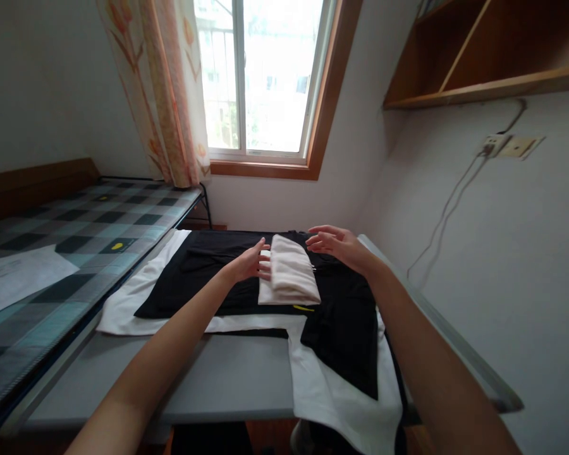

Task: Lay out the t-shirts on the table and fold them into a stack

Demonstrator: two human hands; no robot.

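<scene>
As a left hand [247,263] and a right hand [340,246] flank it, one folded pale cloth [291,272] lies on a grey table [237,379]

The cloth rests on one black garment [203,265], nearer the table's far edge than its near edge. The left hand is open, thumb raised, fingertips at the cloth's left side; whether they touch is unclear. The right hand, released and loosely bent, hovers just beside the cloth's right side. White fabric [332,379] shows beneath, one flap hanging over the near edge.

Window [282,76], 2 panes, brown frame [329,88]. Floral curtain [165,88] at its left. Checked mattress [78,227] on left, 1 paper sheet [21,276] on it. Wooden shelf [483,90] upper right; outlet [519,147] below, cable [444,212] hanging.
</scene>
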